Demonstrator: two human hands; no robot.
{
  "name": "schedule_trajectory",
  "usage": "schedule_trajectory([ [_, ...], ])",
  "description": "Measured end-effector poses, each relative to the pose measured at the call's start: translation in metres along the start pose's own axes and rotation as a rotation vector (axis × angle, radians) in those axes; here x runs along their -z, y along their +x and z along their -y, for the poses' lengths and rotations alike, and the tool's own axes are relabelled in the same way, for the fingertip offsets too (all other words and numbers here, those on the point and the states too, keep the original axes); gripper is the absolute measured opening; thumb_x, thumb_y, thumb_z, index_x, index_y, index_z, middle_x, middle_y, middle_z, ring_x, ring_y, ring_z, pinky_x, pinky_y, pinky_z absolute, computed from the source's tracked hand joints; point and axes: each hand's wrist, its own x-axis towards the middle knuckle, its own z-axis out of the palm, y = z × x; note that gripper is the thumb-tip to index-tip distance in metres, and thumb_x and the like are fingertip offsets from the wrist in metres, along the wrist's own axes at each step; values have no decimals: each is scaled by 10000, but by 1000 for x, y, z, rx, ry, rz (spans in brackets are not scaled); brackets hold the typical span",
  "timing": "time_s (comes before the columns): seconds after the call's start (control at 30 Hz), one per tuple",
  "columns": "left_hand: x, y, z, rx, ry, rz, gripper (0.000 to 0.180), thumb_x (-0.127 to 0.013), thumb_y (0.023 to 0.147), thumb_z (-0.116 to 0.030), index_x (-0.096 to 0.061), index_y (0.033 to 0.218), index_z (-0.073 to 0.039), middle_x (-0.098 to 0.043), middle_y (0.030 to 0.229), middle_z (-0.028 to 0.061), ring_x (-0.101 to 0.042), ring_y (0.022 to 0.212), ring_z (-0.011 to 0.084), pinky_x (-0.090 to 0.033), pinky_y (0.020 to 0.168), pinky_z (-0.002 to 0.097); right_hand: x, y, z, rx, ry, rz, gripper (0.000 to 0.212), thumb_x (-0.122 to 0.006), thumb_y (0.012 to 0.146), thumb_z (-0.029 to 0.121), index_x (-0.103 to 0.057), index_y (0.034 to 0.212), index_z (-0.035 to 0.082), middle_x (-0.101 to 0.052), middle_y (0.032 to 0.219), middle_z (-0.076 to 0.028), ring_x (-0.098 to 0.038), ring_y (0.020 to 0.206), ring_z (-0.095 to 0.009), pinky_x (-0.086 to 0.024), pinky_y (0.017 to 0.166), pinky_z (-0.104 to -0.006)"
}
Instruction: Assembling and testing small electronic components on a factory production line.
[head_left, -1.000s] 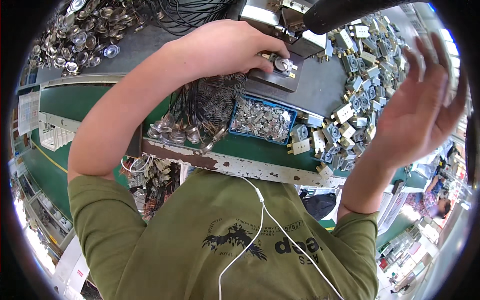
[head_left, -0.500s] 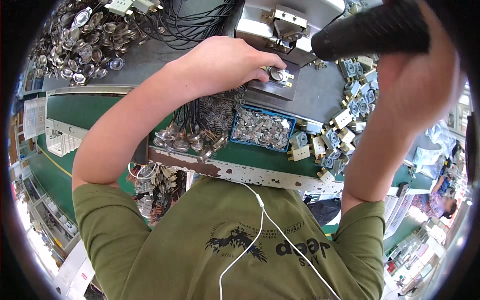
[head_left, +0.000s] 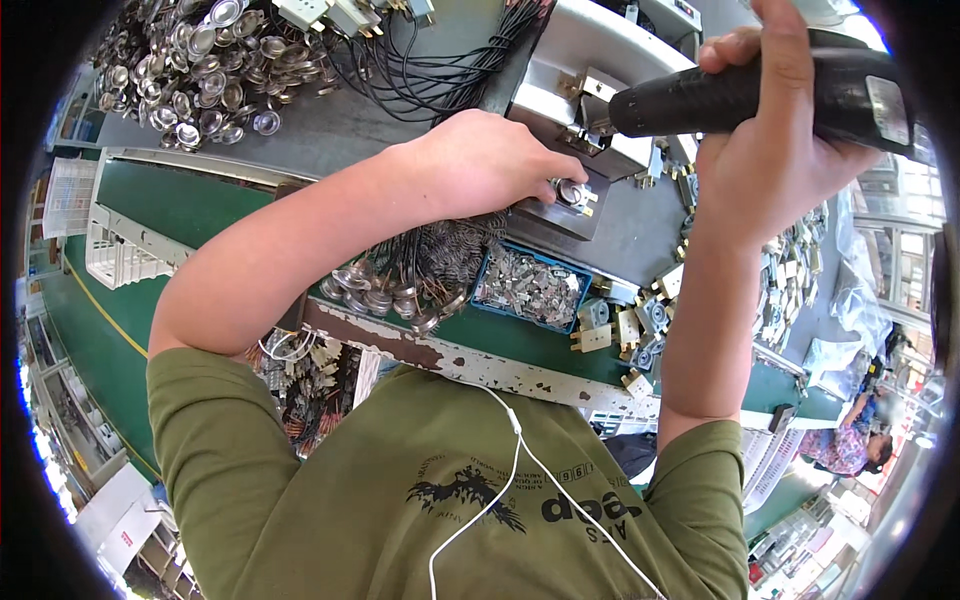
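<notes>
My left hand is closed, thumb and forefinger on a round metal part with flat terminals, which looks like a small thermostat. This part sits on a dark metal block. Raised at the right, my right hand is wrapped round a black power screwdriver that lies nearly level and points left. Its nose is at the slotted bracket of a metal box-like device, beyond the block; whether the bit touches it, I cannot tell.
A blue tray of small metal pieces stands near the front edge. Round metal parts are heaped at the far left, with black cables beside them. Plug-like pieces lie to the right. The bench edge has chipped paint.
The screwdriver has come down and left, so its nose is now at the metal device's bracket. My left hand keeps its hold on the round part. The whole view has shifted slightly.
</notes>
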Motion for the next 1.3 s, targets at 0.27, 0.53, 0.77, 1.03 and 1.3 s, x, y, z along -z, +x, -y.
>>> schedule_trajectory([
  [0.27,4,2,-2,20,114,85,486,-561,983,-168,-571,1440,-334,-783,1050,-80,-730,929,241,-586,781,389,-3,-3,-3,32,-79,33,217,-747,944,45,-573,1069,8,-637,730,-71,-613,560,-139,-495,526,-263],
  [0.53,-3,-1,3,-23,40,0,369,-629,974,-277,-678,1339,-306,-768,983,88,-745,945,293,-589,826,429,-31,1,12,-120,9,7,408,-718,923,-17,-476,1252,-9,-694,930,-118,-646,609,-146,-537,544,-278],
  [0.77,-15,-1,8,-58,73,-83,390,-614,983,-277,-669,1363,-346,-787,1040,12,-747,921,267,-593,814,410,4,-9,11,-97,-94,158,248,-695,952,23,-555,1151,-21,-669,835,-98,-623,558,-139,-518,498,-269],
  [1.03,-2,1,0,4,112,-2,374,-635,987,-321,-663,1359,-350,-769,991,87,-741,913,312,-595,814,448,23,-24,14,-141,-60,139,151,-741,925,25,-637,1016,-37,-660,769,-89,-616,539,-133,-501,485,-261],
  [1.3,-4,2,0,-24,118,-36,372,-644,982,-343,-663,1353,-345,-759,964,93,-737,891,313,-597,797,449,24,-31,10,-168,-89,112,149,-755,919,20,-637,997,-26,-672,802,-84,-620,542,-130,-510,494,-255],
])
